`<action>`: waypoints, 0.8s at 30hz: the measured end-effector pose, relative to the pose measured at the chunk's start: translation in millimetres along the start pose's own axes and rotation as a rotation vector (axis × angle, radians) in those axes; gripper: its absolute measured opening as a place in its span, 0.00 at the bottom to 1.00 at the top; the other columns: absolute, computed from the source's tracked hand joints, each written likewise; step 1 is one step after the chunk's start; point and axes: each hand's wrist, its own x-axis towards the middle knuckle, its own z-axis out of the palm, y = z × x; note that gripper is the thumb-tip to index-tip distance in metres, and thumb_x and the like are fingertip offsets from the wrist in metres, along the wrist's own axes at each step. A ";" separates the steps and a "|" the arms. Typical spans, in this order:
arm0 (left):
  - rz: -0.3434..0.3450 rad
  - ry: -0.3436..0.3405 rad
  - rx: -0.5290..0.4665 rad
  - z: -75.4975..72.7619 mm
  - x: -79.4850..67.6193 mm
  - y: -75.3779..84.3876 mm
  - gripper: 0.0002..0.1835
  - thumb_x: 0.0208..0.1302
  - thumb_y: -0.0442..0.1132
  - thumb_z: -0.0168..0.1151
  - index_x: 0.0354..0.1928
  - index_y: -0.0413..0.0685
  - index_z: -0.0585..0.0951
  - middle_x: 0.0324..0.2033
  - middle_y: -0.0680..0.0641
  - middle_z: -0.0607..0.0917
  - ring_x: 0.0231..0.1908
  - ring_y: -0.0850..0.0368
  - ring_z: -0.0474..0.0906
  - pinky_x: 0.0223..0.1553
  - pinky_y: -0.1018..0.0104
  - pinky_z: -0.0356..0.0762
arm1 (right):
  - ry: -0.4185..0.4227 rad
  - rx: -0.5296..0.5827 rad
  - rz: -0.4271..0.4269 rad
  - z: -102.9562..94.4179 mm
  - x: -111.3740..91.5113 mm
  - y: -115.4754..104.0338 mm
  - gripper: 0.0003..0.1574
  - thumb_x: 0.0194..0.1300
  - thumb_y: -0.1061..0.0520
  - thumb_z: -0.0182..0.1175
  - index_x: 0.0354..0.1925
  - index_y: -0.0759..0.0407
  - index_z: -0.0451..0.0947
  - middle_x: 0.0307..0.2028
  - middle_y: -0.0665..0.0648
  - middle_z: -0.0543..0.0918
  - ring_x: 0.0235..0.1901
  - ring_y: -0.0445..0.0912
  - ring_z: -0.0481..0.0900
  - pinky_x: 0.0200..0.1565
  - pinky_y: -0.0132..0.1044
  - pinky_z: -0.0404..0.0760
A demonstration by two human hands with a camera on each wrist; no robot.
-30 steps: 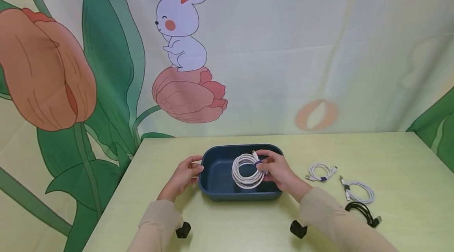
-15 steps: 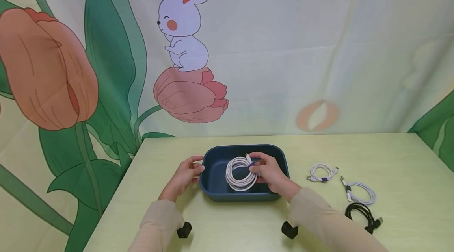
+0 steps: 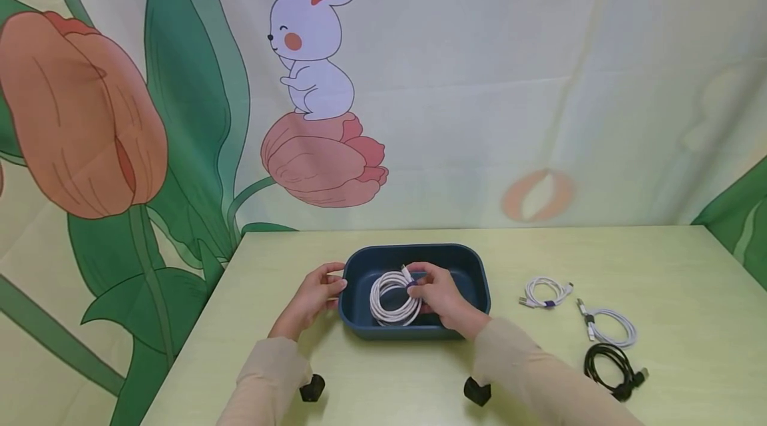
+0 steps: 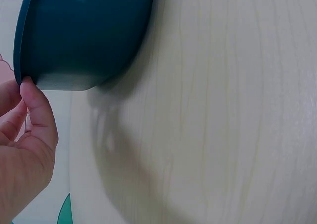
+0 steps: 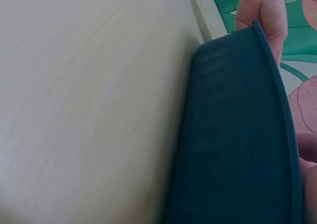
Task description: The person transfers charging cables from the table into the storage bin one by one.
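Note:
In the head view, a dark blue rectangular storage bin stands on the table. My right hand reaches into it and pinches a thick coiled white charging cable at its purple tie. The coil hangs tilted inside the bin, left of the middle, one plug pointing up. My left hand holds the bin's left end, thumb at the rim. From the left wrist, the left hand shows its thumb tip against the rim of the bin. In the right wrist view the bin's wall hides the cable.
To the right of the bin lie a small white cable with a purple tie, another white cable with a black tie, and a black cable. A printed cloth hangs behind the table's back edge.
My right hand has moved left and slightly down, bringing the coiled white cable lower toward the bin's left half. The left hand stays at the bin's left end.

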 end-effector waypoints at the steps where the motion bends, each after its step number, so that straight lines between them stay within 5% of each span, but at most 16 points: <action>1: 0.002 -0.001 -0.004 0.2 0.3 -0.3 0.20 0.61 0.31 0.52 0.56 0.44 0.67 0.33 0.48 0.71 0.30 0.58 0.72 0.29 0.69 0.71 | -0.003 -0.006 0.000 1.0 0.0 0.3 0.24 0.54 0.71 0.56 0.50 0.59 0.71 0.28 0.56 0.68 0.20 0.44 0.72 0.23 0.35 0.78; 24: -0.017 0.010 -0.020 0.8 2.4 -1.2 0.20 0.60 0.31 0.52 0.56 0.44 0.67 0.34 0.47 0.71 0.30 0.57 0.72 0.28 0.70 0.71 | -0.030 -0.076 0.021 27.5 10.8 -0.2 0.25 0.53 0.72 0.56 0.50 0.59 0.71 0.29 0.57 0.68 0.21 0.44 0.72 0.24 0.35 0.78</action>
